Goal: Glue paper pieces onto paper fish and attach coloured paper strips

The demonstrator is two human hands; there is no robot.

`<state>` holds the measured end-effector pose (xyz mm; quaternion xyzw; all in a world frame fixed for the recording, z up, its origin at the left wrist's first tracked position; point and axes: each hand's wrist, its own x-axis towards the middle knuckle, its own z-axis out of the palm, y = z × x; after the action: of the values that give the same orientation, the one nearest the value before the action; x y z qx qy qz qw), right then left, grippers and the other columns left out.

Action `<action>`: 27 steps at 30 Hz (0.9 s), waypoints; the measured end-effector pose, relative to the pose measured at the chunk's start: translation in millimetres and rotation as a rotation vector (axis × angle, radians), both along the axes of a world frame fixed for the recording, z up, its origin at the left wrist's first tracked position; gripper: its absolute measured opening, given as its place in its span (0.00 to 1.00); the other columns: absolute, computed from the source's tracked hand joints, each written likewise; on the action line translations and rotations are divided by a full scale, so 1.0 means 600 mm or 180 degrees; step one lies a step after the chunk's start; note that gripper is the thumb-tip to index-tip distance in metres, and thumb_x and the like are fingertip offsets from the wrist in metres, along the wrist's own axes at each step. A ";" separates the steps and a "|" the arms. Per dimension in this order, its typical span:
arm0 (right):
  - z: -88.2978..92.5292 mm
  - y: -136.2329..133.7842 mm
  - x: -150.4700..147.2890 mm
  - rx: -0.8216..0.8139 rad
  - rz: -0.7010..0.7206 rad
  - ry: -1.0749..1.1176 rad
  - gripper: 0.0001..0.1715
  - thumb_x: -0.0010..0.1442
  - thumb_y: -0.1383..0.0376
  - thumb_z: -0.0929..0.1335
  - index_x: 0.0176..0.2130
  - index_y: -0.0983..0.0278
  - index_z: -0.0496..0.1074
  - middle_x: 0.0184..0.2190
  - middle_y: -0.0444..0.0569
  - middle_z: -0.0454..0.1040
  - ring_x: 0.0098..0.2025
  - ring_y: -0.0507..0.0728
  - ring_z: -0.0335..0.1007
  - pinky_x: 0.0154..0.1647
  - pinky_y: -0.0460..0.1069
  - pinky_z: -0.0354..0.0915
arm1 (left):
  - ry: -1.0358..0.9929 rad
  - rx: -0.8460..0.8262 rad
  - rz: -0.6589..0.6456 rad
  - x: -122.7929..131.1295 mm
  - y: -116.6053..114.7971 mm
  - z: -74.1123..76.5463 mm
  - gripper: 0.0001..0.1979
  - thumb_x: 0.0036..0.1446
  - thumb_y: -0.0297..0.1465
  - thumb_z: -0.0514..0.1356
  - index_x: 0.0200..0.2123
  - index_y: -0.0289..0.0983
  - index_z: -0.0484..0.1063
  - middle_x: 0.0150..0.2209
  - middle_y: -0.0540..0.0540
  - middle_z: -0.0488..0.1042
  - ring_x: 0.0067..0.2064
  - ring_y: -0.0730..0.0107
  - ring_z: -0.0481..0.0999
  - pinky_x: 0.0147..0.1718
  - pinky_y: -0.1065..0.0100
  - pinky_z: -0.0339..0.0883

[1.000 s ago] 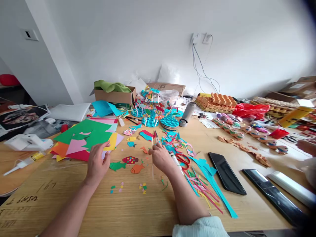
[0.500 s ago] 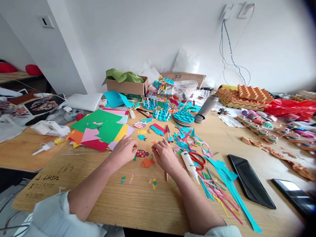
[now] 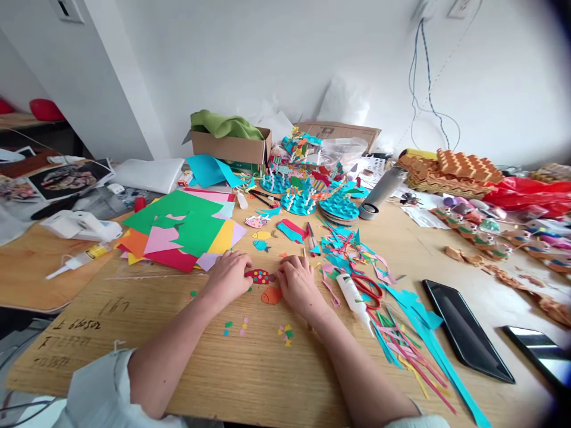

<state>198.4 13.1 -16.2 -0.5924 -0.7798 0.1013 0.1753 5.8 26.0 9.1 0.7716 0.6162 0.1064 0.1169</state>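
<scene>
A red paper fish with coloured dots (image 3: 259, 276) lies on the wooden table (image 3: 250, 368) between my hands. My left hand (image 3: 228, 277) has its fingertips at the fish's left end, and my right hand (image 3: 298, 285) grips its right end. Just below sits an orange paper fish (image 3: 271, 295), close to my right hand. Small paper confetti pieces (image 3: 285, 334) lie nearer to me. A stack of coloured paper sheets (image 3: 178, 229) lies beyond my left hand. No wooden stick shows in my right hand; its fingers could hide one.
Beyond my right hand lie a white glue bottle (image 3: 354, 300), red-handled scissors (image 3: 368, 290) and long coloured paper strips (image 3: 410, 356). Teal paper crafts (image 3: 298, 203) crowd the back. A black tray (image 3: 464, 330) sits at right, and a cardboard box (image 3: 229, 148) holds green cloth.
My left hand has moved right from the paper stack to the dotted fish, meeting my right hand there. The wooden stick seen earlier in my right hand no longer shows. The view has turned slightly.
</scene>
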 end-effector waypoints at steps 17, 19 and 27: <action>-0.008 -0.007 -0.021 0.0315 -0.0105 0.0348 0.07 0.60 0.68 0.66 0.29 0.62 0.72 0.46 0.55 0.74 0.54 0.66 0.60 0.55 0.62 0.54 | -0.0002 -0.0155 0.0089 0.000 0.010 0.001 0.05 0.48 0.31 0.64 0.32 0.40 0.77 0.38 0.43 0.79 0.47 0.51 0.71 0.42 0.59 0.64; -0.009 -0.006 -0.021 0.0362 -0.0104 0.0390 0.07 0.59 0.68 0.66 0.30 0.62 0.72 0.46 0.54 0.74 0.54 0.65 0.59 0.56 0.62 0.54 | 0.0026 -0.0146 0.0093 -0.002 0.010 0.001 0.05 0.48 0.31 0.64 0.32 0.40 0.78 0.39 0.42 0.78 0.47 0.52 0.71 0.43 0.59 0.63; 0.004 -0.006 -0.011 0.0652 -0.0105 0.0573 0.10 0.61 0.71 0.64 0.35 0.61 0.74 0.47 0.54 0.74 0.55 0.65 0.59 0.56 0.62 0.56 | 0.0052 -0.0041 0.0055 -0.003 0.007 -0.007 0.08 0.49 0.32 0.64 0.35 0.39 0.77 0.41 0.40 0.76 0.50 0.50 0.70 0.44 0.57 0.64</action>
<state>192.0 9.6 -13.9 -0.5727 -0.7573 0.0711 0.3058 3.9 30.4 4.7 0.7664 0.6244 0.0972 0.1159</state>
